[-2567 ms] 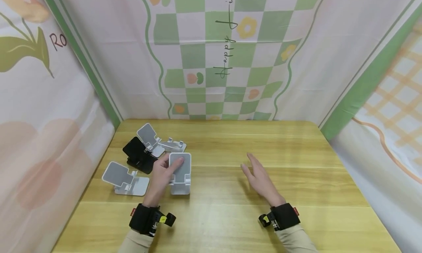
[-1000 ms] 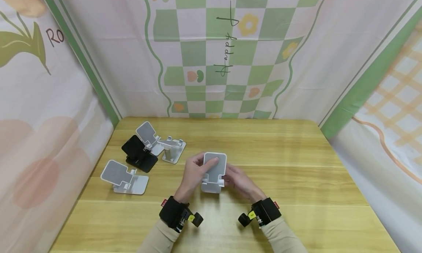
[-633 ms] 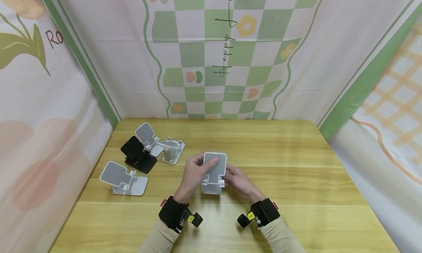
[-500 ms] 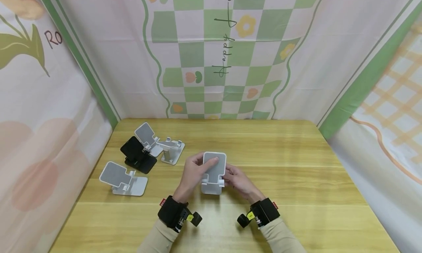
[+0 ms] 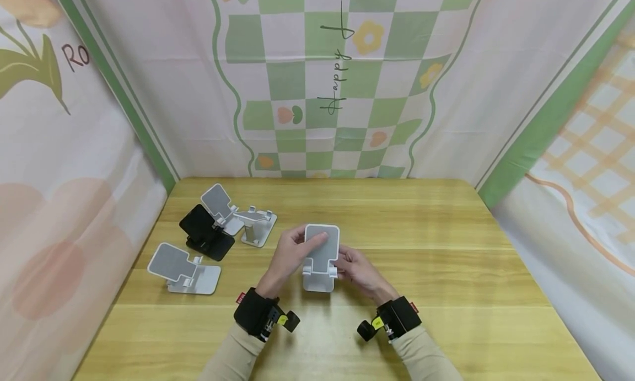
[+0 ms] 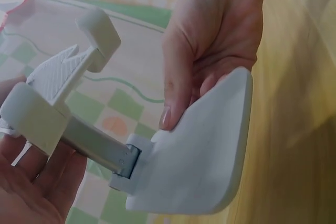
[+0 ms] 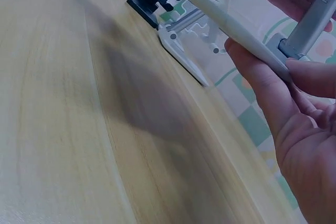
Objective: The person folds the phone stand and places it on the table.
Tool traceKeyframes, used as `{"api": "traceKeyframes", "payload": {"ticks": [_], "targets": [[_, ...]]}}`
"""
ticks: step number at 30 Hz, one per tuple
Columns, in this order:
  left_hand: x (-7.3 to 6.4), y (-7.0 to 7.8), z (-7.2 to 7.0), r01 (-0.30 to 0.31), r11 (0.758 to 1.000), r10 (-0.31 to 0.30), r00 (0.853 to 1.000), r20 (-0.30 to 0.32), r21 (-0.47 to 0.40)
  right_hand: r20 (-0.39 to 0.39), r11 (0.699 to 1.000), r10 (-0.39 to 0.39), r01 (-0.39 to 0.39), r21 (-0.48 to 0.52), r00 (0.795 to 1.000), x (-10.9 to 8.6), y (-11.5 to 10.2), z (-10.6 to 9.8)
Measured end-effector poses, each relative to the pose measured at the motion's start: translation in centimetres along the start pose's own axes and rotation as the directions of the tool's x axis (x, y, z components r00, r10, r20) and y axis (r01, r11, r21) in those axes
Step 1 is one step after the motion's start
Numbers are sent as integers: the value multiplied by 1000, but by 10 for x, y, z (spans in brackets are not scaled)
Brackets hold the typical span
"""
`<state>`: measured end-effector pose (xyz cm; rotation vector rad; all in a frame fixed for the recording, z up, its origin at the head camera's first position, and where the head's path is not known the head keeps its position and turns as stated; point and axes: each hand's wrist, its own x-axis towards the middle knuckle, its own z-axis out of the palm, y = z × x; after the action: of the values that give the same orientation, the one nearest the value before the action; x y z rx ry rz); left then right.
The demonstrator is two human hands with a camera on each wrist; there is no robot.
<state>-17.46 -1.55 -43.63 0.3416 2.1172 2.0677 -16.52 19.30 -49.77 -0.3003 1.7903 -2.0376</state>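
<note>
A white phone stand (image 5: 324,254) with a grey pad is held off the table between both hands. My left hand (image 5: 288,257) grips its upper plate, the thumb lying on the pad and the fingers behind. At the other side, my right hand (image 5: 361,272) pinches the edge of the base (image 6: 194,156), with the thumb on one face, as the left wrist view shows. A metal hinged arm (image 6: 97,142) joins base and plate, standing unfolded. In the right wrist view the base appears edge-on in my right hand (image 7: 299,124).
Several other phone stands stand unfolded at the table's left: a white one (image 5: 173,262) in front, a black one (image 5: 208,235) behind it, and white ones (image 5: 216,200) (image 5: 260,229) farther back. Printed curtains (image 5: 198,122) enclose the wooden table (image 5: 421,221).
My left hand has carried the phone stand rightward from beside the others. My right hand has come in and taken hold of its base. Lately the upper plate has risen slightly.
</note>
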Motion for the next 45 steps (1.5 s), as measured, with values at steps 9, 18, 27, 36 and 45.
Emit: {"api": "traceKeyframes", "payload": {"ticks": [9,18,27,36,45], "targets": [[3,1,-6,-31,999,27,993,115,40,23,1000,-17,17,-9,1000,1,-2,-2],[5,-4,-13,-30,997,12,965,261,65,24,1000,-14,14,-24,1000,-1,-6,-2],[7,-10,-16,-50,996,25,943,331,69,46,1000,-14,14,2,999,-2,-4,-4],[8,-12,-15,-55,993,22,955,296,105,41,1000,-9,10,-17,999,-4,-2,-5],[7,-11,-12,-72,986,33,967,253,149,65,1000,-13,14,-19,998,-5,-1,-6]]}}
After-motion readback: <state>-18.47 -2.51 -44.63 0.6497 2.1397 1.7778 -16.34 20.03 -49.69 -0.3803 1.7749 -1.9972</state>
